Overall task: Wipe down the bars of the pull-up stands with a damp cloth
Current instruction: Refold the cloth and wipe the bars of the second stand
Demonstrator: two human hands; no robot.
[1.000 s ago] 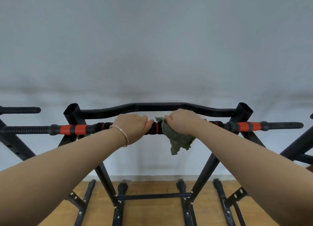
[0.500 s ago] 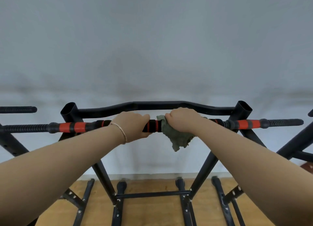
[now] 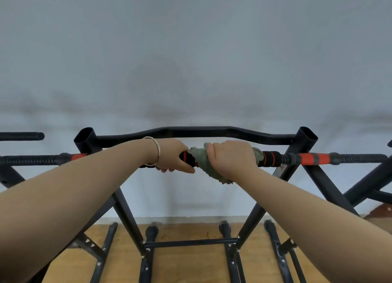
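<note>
A green cloth is clenched around the bar by the right hand at frame centre; the bare bar is gripped by the left hand.

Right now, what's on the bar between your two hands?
Head view: a short black-and-red grip section of the bar, then the bunched end of the green cloth sticking out from the right hand.
</note>
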